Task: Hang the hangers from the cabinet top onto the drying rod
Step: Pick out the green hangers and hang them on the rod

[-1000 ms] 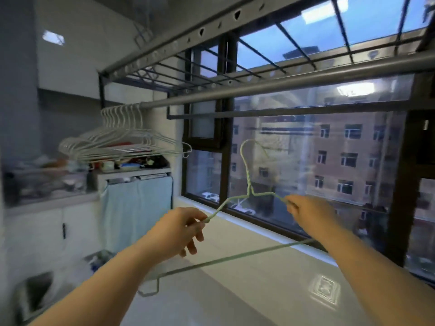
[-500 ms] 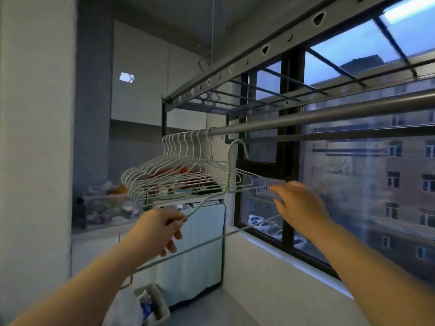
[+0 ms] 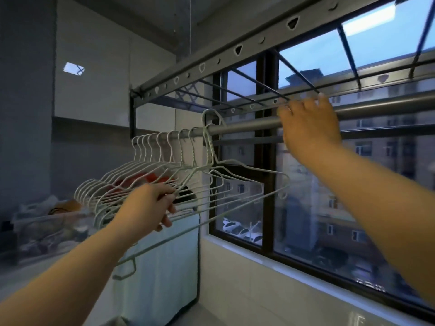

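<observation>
A pale green wire hanger (image 3: 235,209) has its hook over the grey drying rod (image 3: 249,127), at the right end of a row of several white wire hangers (image 3: 150,165) hung there. My left hand (image 3: 150,205) pinches the green hanger's left shoulder below the rod. Resting on the rod further right, my right hand (image 3: 308,128) has its fingers spread over the top and holds no hanger.
A perforated grey rack frame (image 3: 211,64) runs above the rod. The window (image 3: 306,208) and its white sill fill the right side. At the back left, a cluttered cabinet top (image 3: 47,220) stands with a pale blue curtain (image 3: 160,267) below it.
The green hanger went up and left, and its hook now sits on the rod beside the others. My right hand let go of the hanger and rose onto the rod.
</observation>
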The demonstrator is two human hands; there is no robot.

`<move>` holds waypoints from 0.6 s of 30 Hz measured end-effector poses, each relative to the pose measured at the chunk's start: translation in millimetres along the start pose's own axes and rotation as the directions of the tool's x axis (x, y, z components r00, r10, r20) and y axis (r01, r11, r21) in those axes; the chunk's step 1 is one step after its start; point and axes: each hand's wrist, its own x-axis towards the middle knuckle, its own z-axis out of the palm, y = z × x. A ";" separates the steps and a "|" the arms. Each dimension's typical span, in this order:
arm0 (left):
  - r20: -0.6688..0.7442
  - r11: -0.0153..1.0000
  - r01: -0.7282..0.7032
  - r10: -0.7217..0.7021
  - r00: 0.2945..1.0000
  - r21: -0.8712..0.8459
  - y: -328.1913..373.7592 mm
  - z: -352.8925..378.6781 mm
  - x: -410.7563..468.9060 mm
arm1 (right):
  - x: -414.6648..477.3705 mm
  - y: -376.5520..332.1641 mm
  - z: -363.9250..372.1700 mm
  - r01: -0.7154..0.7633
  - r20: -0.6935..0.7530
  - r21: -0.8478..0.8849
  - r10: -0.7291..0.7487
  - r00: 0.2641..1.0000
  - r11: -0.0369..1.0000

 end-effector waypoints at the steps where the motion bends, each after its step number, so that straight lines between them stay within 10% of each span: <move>1: 0.008 1.000 -0.009 0.009 1.000 -0.007 -0.6 0.7 6.2 | 3.0 -1.3 -0.6 -0.014 0.023 -0.019 0.015 1.000 1.000; 18: 0.158 0.999 -0.040 0.040 0.987 -0.005 -2.3 35.2 40.7 | 2.4 -2.2 2.0 -0.066 0.048 -0.033 0.067 0.997 0.997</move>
